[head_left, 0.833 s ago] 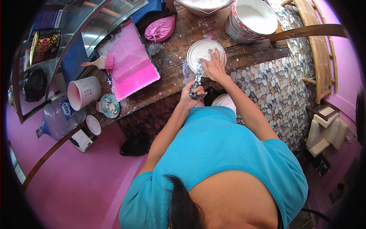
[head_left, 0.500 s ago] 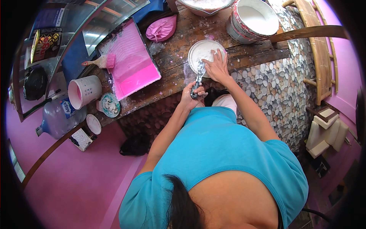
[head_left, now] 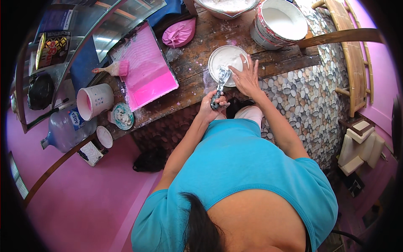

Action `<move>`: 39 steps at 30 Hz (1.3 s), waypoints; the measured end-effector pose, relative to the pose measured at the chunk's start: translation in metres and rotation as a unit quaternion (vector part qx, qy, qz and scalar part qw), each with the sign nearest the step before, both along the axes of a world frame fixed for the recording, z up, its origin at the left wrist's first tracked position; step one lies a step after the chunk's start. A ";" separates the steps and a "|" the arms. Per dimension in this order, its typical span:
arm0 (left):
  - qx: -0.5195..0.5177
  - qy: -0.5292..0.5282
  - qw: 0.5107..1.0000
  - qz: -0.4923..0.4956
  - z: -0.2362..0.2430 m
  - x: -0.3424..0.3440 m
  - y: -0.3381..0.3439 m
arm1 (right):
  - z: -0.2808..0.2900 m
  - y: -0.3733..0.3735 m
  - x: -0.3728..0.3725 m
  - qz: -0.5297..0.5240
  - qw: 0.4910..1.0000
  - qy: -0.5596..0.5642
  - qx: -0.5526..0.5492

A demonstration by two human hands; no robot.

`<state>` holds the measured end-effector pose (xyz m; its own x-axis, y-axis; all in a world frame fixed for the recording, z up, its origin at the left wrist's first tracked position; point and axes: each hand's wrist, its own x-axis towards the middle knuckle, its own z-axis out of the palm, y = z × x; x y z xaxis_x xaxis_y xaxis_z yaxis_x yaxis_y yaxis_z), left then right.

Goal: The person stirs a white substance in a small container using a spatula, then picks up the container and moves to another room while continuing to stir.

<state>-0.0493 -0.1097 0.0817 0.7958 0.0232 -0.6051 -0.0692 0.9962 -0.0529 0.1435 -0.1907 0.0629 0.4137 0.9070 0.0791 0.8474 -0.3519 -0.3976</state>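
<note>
My left hand (head_left: 211,105) is closed around the handle of a putty knife (head_left: 220,86), its blade lying on the white-coated round lid (head_left: 224,63), while my right hand (head_left: 247,77) rests open and flat on that lid's right side. The lid sits at the near edge of the wooden worktop (head_left: 197,84). A white bucket (head_left: 279,23) stands behind it toward the right end, and a pink paint tray (head_left: 145,73) lies to its left.

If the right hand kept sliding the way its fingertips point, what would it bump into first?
The right hand lies on the round white lid, pointing up the picture. Past the lid's rim comes bare wooden tabletop, then probably the big white bowl, though depth is unclear.
</note>
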 end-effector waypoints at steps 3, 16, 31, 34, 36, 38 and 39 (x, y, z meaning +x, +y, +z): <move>0.011 0.005 1.000 -0.006 0.002 -0.001 0.000 | -0.014 0.001 -0.007 0.026 0.999 0.003 -0.046; 0.008 0.001 1.000 -0.003 -0.008 -0.007 -0.001 | -0.014 0.011 -0.006 0.015 0.999 0.007 -0.045; 0.158 0.025 0.986 -0.047 0.011 -0.021 0.005 | -0.008 -0.036 0.000 -0.039 0.998 -0.020 -0.045; 0.169 0.029 0.984 -0.042 0.013 -0.021 0.004 | -0.013 -0.049 -0.004 -0.048 0.998 -0.018 -0.049; 0.165 0.032 0.985 -0.040 0.012 -0.021 0.004 | -0.018 -0.061 -0.007 -0.047 0.997 -0.013 -0.055; 0.157 0.029 0.987 -0.034 0.012 -0.021 0.004 | -0.023 -0.073 -0.013 -0.052 0.995 -0.001 -0.082; 0.157 0.029 0.987 -0.035 0.012 -0.021 0.004 | -0.023 -0.078 -0.014 -0.053 0.995 -0.001 -0.082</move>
